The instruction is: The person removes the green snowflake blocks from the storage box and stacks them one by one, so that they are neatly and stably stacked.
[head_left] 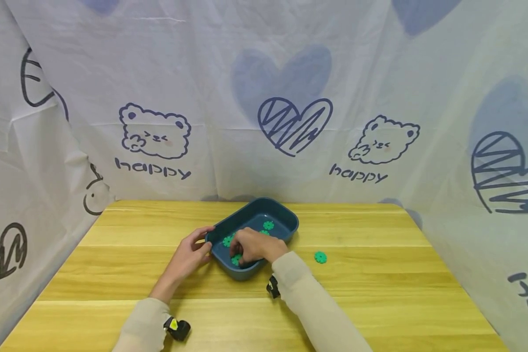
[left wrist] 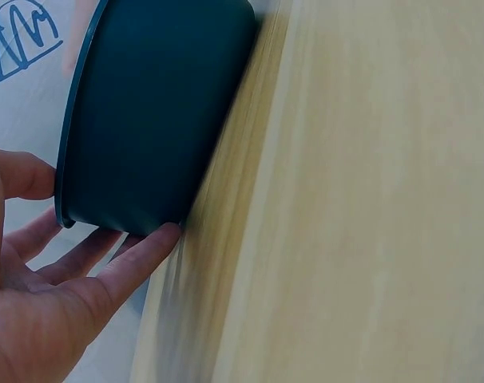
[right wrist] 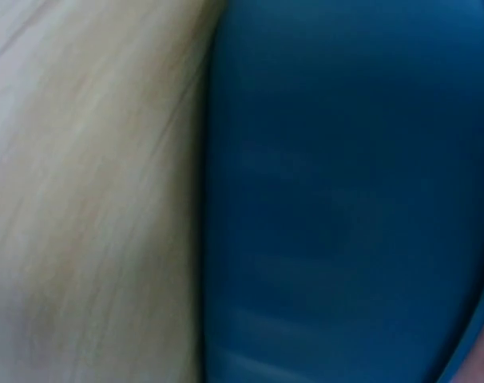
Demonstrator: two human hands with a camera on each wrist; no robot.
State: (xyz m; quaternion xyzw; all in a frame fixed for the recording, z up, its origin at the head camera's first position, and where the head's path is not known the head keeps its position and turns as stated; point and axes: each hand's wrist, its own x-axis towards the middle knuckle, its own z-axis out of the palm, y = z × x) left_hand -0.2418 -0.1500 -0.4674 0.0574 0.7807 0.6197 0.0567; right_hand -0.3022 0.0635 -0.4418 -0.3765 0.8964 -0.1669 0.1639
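A dark blue plastic bin stands on the table, holding several small green notched discs. At its left end, my left hand grips the bin by the corner, with digits on the rim and against the outer wall, as the left wrist view shows. My right hand reaches down inside the bin, fingers bent toward a green disc near the front wall. I cannot tell whether it pinches that disc. The right wrist view shows mostly the bin's outer side.
One loose green disc lies on the wooden table, right of the bin. A white cloth with printed hearts and bears hangs behind the table and along both sides. Both wrists wear small black cameras.
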